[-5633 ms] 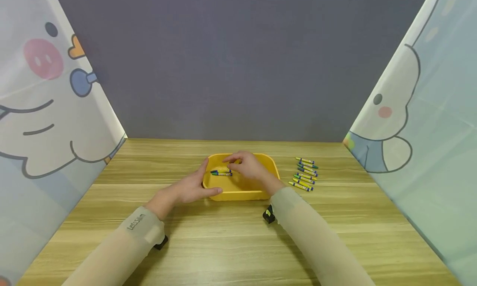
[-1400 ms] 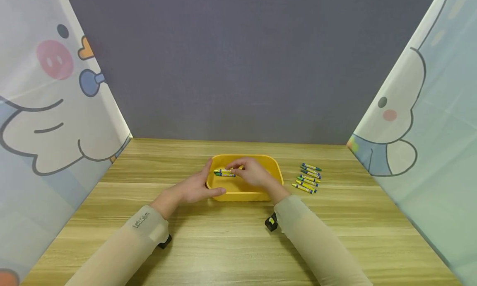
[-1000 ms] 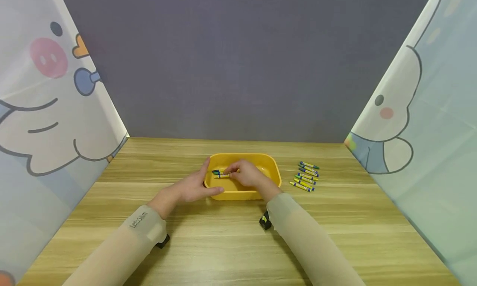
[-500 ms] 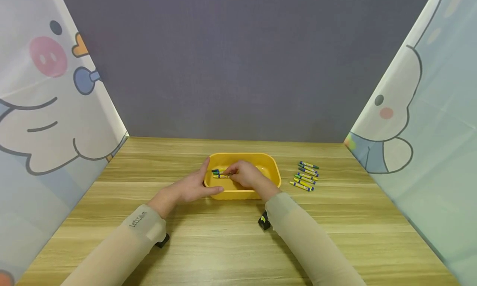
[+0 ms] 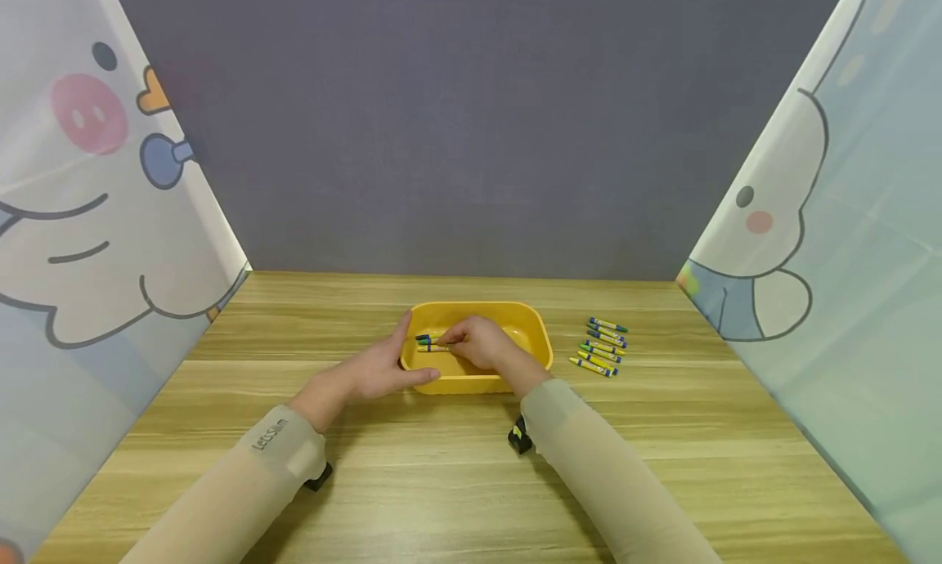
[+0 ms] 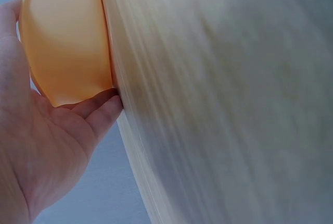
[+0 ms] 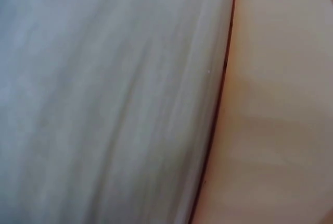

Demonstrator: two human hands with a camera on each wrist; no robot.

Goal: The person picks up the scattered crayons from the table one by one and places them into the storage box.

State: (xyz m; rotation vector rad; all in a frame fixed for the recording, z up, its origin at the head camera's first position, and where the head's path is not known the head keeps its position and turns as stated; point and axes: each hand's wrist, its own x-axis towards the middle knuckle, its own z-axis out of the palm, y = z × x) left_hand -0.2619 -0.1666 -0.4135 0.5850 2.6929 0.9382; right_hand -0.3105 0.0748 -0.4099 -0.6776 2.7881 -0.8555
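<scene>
In the head view a yellow plastic bin (image 5: 515, 383) stands on the table. My left hand (image 5: 379, 371) holds its left end, thumb along the front rim; in the left wrist view the fingers bend against the bin's wall. Inside the bin, my right hand (image 5: 482, 342) pinches the right end of a yellow-wrapped crayon (image 5: 432, 349), low near the floor. Just behind it lie a green-tipped crayon (image 5: 424, 342) and a dark blue-ended one (image 5: 423, 337), partly hidden by the fingers. The right wrist view shows the bin's outer wall (image 7: 276, 104) but no hand.
To the bin's right, several crayons (image 5: 605, 352) lie in a slanted row on the wood-grain table (image 5: 427, 482). A dark grey panel (image 5: 471, 131) rises behind, with cartoon-printed cloth at both sides. A black wrist device (image 5: 519, 436) hangs below the right cuff.
Since the oldest frame, the farthest crayon has left the table row. My right hand has brought a crayon into the bin and lowered it in front of the other two. The left hand stays put.
</scene>
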